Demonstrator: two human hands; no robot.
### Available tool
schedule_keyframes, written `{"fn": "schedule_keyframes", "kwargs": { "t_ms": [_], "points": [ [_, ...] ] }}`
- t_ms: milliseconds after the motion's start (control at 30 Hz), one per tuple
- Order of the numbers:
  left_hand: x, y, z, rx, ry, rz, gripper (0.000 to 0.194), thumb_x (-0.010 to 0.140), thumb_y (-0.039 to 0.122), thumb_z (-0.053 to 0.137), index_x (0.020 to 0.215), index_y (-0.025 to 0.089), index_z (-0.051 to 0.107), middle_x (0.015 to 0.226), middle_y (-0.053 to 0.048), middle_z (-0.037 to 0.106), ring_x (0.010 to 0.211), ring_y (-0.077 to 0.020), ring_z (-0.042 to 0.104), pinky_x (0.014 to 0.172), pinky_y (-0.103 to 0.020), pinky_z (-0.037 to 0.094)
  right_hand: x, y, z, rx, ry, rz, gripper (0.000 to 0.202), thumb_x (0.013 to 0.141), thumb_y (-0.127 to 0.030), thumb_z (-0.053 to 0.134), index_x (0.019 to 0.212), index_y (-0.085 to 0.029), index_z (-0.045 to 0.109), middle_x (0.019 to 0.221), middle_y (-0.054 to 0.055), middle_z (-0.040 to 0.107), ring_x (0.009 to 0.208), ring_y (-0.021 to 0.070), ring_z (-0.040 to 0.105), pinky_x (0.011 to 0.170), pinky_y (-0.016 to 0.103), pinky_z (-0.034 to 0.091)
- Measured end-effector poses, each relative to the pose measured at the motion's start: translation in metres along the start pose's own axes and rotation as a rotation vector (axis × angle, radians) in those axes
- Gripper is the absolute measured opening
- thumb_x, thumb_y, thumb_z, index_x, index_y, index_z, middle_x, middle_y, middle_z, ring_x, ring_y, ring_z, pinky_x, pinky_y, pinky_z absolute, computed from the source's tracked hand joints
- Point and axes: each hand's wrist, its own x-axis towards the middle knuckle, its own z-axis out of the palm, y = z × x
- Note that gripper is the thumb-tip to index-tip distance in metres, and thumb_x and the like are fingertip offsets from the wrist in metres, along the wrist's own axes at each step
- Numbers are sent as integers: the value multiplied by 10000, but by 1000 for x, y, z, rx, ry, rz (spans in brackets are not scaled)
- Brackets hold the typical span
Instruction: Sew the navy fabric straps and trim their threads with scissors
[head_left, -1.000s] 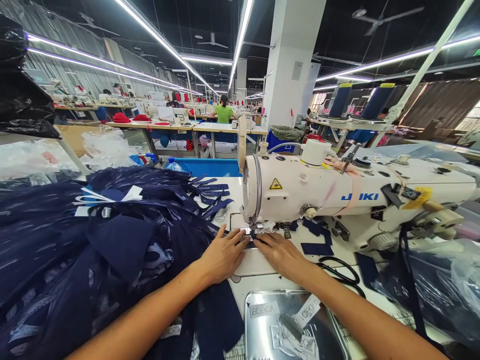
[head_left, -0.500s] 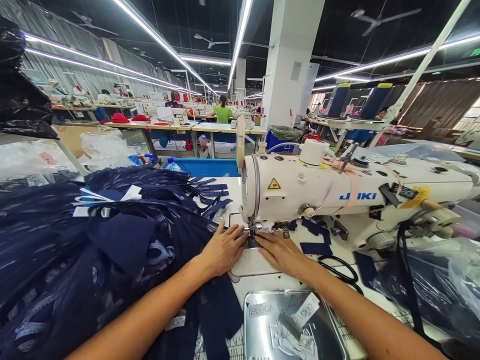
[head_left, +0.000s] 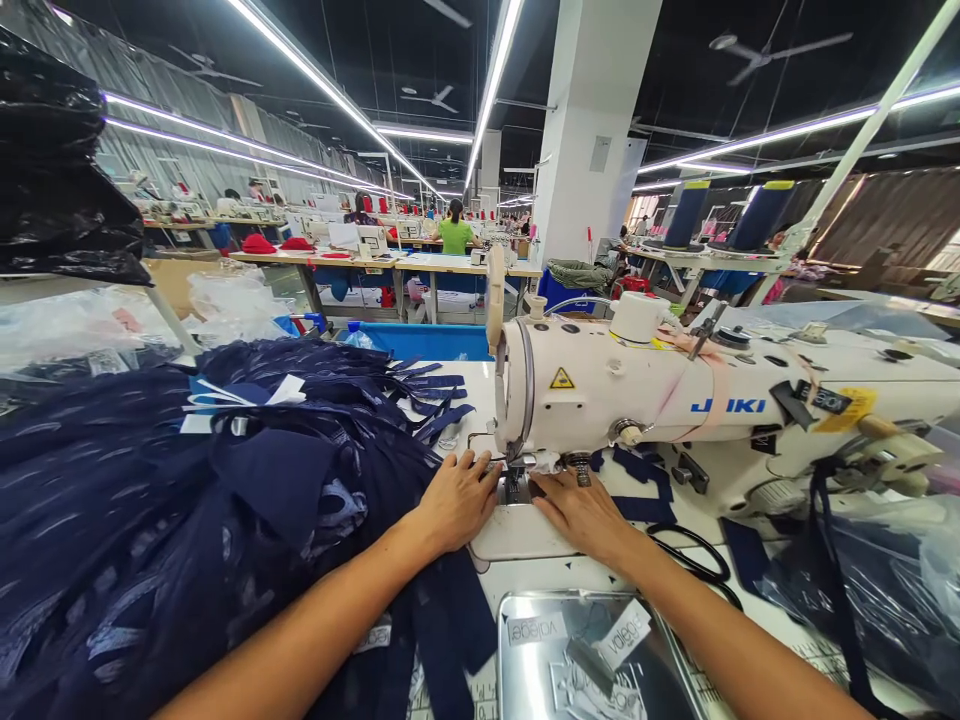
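Observation:
My left hand (head_left: 459, 503) lies palm down on the left of the sewing machine's needle area, fingers stretched toward the presser foot (head_left: 516, 464). Opposite it, my right hand (head_left: 579, 512) rests flat on the bed, its fingertips partly hidden under the machine head. The metal needle plate (head_left: 514, 488) shows in the gap between them. Whether cloth lies beneath my fingertips I cannot tell. The white sewing machine (head_left: 577, 385) extends to the right. A heap of navy garments (head_left: 292, 490) with straps spreads beside my left forearm.
A metal tray (head_left: 525, 660) holding white labels (head_left: 626, 635) stands in front of the machine. Black-handled scissors (head_left: 694, 555) and navy scraps (head_left: 637, 475) are right of my hand. Plastic-bagged cloth (head_left: 847, 570) lies farther right. Behind is a blue bin (head_left: 420, 340).
My hands have drawn slightly apart, widening the gap in front of the needle and showing more of the plate. The whole view has shifted a little.

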Motion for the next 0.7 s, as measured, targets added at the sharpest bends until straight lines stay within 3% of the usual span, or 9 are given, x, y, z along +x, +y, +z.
{"fn": "schedule_keyframes", "kwargs": {
  "t_ms": [400,600,700],
  "points": [
    [-2,-14,7,34,0,-179,361,806,252,434,1084,54,552,989,-165,591,895,-285,514,708,-388,385,-3,11,-1,-57,139,-3,225,850,-247,417,844,-158,624,751,83,649,789,237,571,828,425,367],
    [-4,-21,2,60,-4,-239,289,815,179,379,959,67,603,906,-163,611,846,-283,525,677,-404,376,0,18,-10,-93,142,-18,193,828,-205,446,757,-170,621,724,65,643,743,214,559,822,389,362],
    [-4,-22,0,56,-5,-234,283,825,155,355,827,108,634,864,-136,627,861,-270,532,721,-401,374,1,14,-21,-120,77,23,115,785,-187,515,750,-158,621,723,76,628,750,224,558,767,364,380]
  ]
}}
